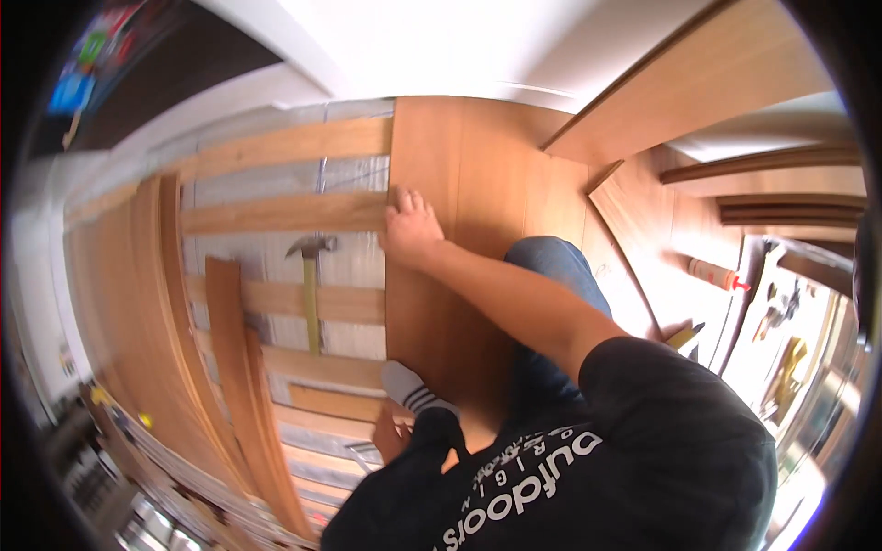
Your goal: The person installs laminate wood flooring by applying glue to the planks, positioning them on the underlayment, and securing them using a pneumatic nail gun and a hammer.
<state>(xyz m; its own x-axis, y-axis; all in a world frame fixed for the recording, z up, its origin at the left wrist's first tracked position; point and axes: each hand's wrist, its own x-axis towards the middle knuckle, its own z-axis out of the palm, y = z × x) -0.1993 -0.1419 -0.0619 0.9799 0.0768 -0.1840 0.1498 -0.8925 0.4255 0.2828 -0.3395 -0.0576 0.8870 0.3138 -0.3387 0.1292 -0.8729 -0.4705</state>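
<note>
Wood-coloured floorboards [478, 193] cover the middle of the floor, ending in a straight edge on the left. My right hand [413, 230] rests on that edge, palm down and fingers somewhat apart, holding nothing. My left hand [390, 436] is low beside my striped sock [415, 386]; its fingers show only in part and look apart, with no held thing visible. Left of the edge, wooden battens [285, 213] run across a silvery sheet [354, 174]. A claw hammer [310, 285] with a yellowish handle lies across them.
Loose planks [138, 303] and narrow strips [225, 303] lie on the left. Boards lean or lie at the right, including a large one [698, 83]. A glue bottle [712, 274] with a red tip lies near a cut board [634, 239]. A white wall [413, 46] bounds the far side.
</note>
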